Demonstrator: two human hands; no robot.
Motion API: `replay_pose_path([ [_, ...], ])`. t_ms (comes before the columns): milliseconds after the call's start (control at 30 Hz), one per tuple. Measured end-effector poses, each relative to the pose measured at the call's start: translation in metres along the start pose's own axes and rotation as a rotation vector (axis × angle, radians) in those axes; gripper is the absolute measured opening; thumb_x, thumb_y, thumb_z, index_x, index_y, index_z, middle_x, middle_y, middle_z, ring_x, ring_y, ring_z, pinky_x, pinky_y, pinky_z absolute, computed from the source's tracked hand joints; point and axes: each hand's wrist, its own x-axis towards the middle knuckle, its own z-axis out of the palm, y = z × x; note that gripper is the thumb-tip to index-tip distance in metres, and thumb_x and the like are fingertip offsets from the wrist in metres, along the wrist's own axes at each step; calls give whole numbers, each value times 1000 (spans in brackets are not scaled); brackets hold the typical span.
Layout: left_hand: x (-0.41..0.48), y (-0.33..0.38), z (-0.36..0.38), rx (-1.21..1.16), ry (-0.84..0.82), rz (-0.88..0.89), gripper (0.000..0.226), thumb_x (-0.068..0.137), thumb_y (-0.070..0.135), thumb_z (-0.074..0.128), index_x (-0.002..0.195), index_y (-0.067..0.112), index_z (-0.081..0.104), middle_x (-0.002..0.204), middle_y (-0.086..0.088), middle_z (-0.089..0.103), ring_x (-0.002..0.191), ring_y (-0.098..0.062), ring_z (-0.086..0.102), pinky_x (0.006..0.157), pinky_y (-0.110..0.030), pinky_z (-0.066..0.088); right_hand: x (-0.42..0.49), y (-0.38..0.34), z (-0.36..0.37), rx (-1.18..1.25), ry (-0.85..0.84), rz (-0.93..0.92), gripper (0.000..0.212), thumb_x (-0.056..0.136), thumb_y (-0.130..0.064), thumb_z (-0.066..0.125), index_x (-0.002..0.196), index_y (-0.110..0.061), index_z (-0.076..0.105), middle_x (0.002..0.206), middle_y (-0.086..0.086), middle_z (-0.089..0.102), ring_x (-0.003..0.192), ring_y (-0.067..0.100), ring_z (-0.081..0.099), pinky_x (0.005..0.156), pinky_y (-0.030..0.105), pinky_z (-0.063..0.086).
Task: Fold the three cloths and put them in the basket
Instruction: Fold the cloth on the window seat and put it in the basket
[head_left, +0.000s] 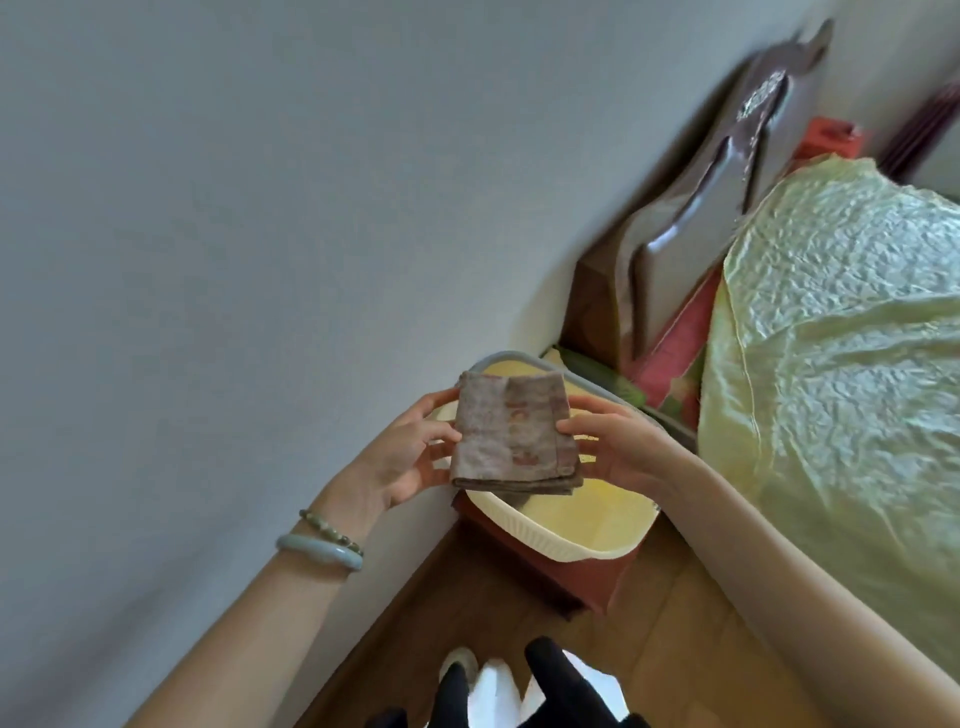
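Cloth (511, 434), folded into a thick brownish-grey square with faint reddish marks, hangs flat in the air between both hands, straight above the basket (561, 545). The left hand (405, 457) grips the cloth's 9 o'clock edge, thumb on the top face and fingers curled under it. The right hand (618, 447) pinches the 3 o'clock edge the same way, thumb on top, the other fingers loosely spread beneath. The stacked layers of the fold show along the cloth's 6 o'clock edge.

The basket is pale yellow with ribbed walls and a grey rim at its far side; the part of its floor that shows holds nothing, and the rest is hidden by the cloth. It sits on a red stool (582, 582) on the wood floor (675, 649), tight against the grey wall (234, 234) at 9 o'clock. The other two cloths are not in view.

At 3 o'clock from the basket a crinkled light-green cover (841, 338) drapes over a bed, and a dark carved headboard (727, 182) rises at 1 o'clock, blurred. Two bracelets (327, 543), one pale jade bangle and one of beads, circle the left wrist. At 6 o'clock, dark and white clothing (509, 691) shows at the frame's bottom edge.
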Motion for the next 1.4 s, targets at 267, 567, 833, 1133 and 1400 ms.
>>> replay_pose_path([
  [267, 61, -1, 14, 89, -134, -146, 52, 88, -8, 44, 120, 32, 53, 114, -15, 59, 100, -27, 60, 61, -36, 55, 12, 21, -32, 129, 180, 34, 38, 88, -2, 56, 124, -14, 53, 110, 14, 61, 89, 27, 63, 67, 40, 56],
  [567, 138, -33, 38, 245, -128, -238, 56, 88, -11, 43, 130, 26, 45, 117, -18, 58, 95, -29, 64, 74, -46, 58, 50, 46, -83, 148, 296, 169, 34, 90, -2, 54, 121, -16, 51, 110, 14, 60, 88, 26, 64, 65, 38, 55],
  [833, 207, -67, 37, 554, -132, -272, 60, 86, -15, 40, 133, 22, 38, 110, -11, 54, 93, -24, 60, 60, -35, 55, 103, 83, -100, 169, 448, 325, 35, 91, 3, 46, 119, -18, 47, 105, 13, 59, 88, 27, 62, 67, 41, 55],
  [1133, 288, -115, 36, 743, -186, -391, 54, 88, -11, 41, 130, 23, 39, 108, -7, 55, 93, -23, 61, 77, -47, 58, 170, 124, -111, 181, 698, 481, 29, 91, 5, 33, 109, -16, 43, 109, 13, 55, 94, 30, 58, 55, 35, 50],
  [1400, 329, -174, 21, 784, -233, -510, 51, 90, -9, 37, 133, 18, 36, 77, -7, 51, 72, -23, 54, 70, -41, 52, 218, 185, -124, -76, 756, 544, 35, 84, 0, 38, 115, -13, 43, 110, 13, 56, 98, 33, 55, 86, 56, 51],
])
